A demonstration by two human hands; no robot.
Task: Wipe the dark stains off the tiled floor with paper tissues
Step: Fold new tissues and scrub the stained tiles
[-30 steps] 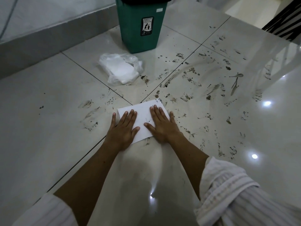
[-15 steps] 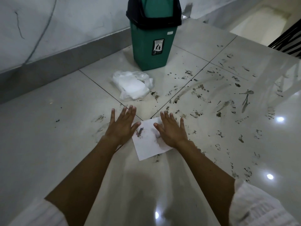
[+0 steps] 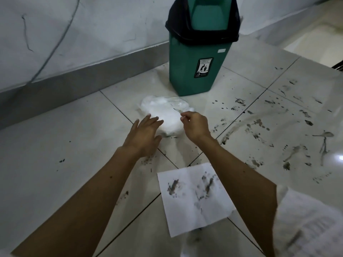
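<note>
A used white tissue (image 3: 194, 201) lies flat on the tiled floor (image 3: 55, 145) between my forearms, with dark smears on it. Ahead of it sits a pack of white tissues (image 3: 167, 115) in clear plastic. My left hand (image 3: 144, 134) reaches to the pack's left side with straight, spread fingers, its fingertips at the pack's edge. My right hand (image 3: 194, 125) is over the pack's right side, fingers curled, thumb and forefinger pinching at the plastic wrap. Dark stains (image 3: 259, 127) cover the tiles to the right.
A green swing-lid bin (image 3: 196, 71) with a black liner stands just behind the tissue pack. A grey skirting and a white wall (image 3: 74, 34) run along the far left. More smears and specks (image 3: 297, 154) spread across the right-hand tiles.
Both hands have lifted off the tissue and moved forward to the tissue pack. The smeared tissue stays on the floor, now nearer to me. My view has tilted up toward the bin.
</note>
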